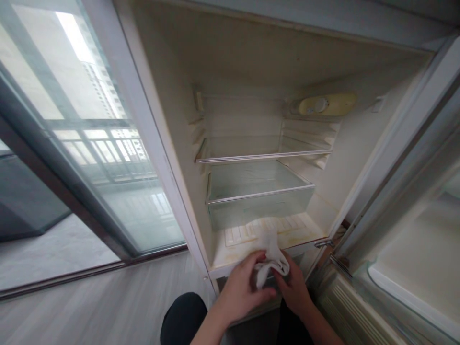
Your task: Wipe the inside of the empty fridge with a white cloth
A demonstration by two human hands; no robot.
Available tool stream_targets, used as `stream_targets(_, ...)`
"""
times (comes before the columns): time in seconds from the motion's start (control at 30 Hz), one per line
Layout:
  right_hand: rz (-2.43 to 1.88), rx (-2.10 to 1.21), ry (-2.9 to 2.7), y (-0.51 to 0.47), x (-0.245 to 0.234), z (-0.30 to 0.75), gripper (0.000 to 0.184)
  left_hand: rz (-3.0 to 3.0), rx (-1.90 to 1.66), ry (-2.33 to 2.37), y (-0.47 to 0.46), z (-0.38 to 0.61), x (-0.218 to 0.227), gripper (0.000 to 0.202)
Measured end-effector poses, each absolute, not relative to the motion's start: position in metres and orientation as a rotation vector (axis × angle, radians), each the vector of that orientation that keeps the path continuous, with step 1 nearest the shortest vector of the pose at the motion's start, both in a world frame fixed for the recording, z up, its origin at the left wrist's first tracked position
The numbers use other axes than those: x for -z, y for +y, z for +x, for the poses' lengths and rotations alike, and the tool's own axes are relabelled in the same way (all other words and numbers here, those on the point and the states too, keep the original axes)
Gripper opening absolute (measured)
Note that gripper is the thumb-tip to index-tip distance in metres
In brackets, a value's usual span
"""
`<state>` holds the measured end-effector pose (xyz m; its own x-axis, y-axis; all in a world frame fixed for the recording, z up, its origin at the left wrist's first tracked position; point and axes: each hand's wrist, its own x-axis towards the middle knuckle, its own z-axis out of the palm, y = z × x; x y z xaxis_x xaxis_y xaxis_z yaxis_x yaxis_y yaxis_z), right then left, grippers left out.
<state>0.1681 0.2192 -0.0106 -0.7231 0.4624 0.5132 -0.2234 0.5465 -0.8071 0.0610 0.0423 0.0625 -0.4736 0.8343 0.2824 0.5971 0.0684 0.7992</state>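
Note:
A crumpled white cloth (273, 256) is bunched between my two hands, just in front of the fridge's bottom ledge. My left hand (246, 282) has its fingers closed on the cloth's left side, thumb pointing right. On the other side, my right hand (293, 282) grips the cloth's right edge. Behind the cloth lies the ribbed fridge floor (230, 254), with yellowish stains. Above it are a lower glass shelf (258, 179) and an upper glass shelf (244, 146) with pale front trims.
The open fridge door (417, 268) stands at the right, and a metal hinge (323, 243) sticks out at the lower right corner. A yellowed lamp housing (328, 104) juts from the inner right wall. Left is a sliding glass door (132, 201) above grey flooring (136, 302).

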Motion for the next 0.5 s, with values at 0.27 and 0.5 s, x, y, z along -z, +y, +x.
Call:
stream_targets(0.27,-0.169,-1.126,-2.613,0.215,-0.009,0.222,0.013,1.137,-1.536,1.981,0.039,0.099,-0.025,0.029)
stream_targets(0.5,0.105,-1.033,-2.388,0.227,-0.008,0.221,0.056,1.115,-1.463,1.909,0.027,0.098,-0.043,0.033)
